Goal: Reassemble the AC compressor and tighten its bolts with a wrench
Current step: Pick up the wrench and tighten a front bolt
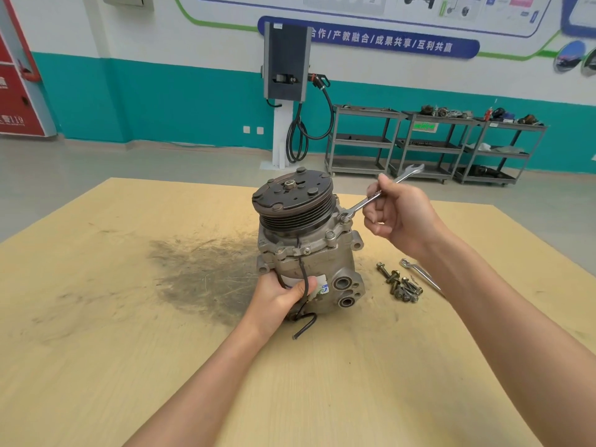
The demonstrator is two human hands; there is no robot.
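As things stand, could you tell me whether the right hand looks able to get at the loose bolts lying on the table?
Probably yes, once it lets go. The right hand grips the wrench set on a compressor bolt; the loose bolts lie uncovered on the table just below that forearm, nothing between.

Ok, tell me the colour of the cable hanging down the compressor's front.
Black cable, clearest in the head view, passing under the left hand's thumb.

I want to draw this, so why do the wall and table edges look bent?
In the head view, the wide-angle lens bows the table edges and wall stripe; light is soft and even, the compressor is sharp, and the wrench in the right hand gleams slightly.
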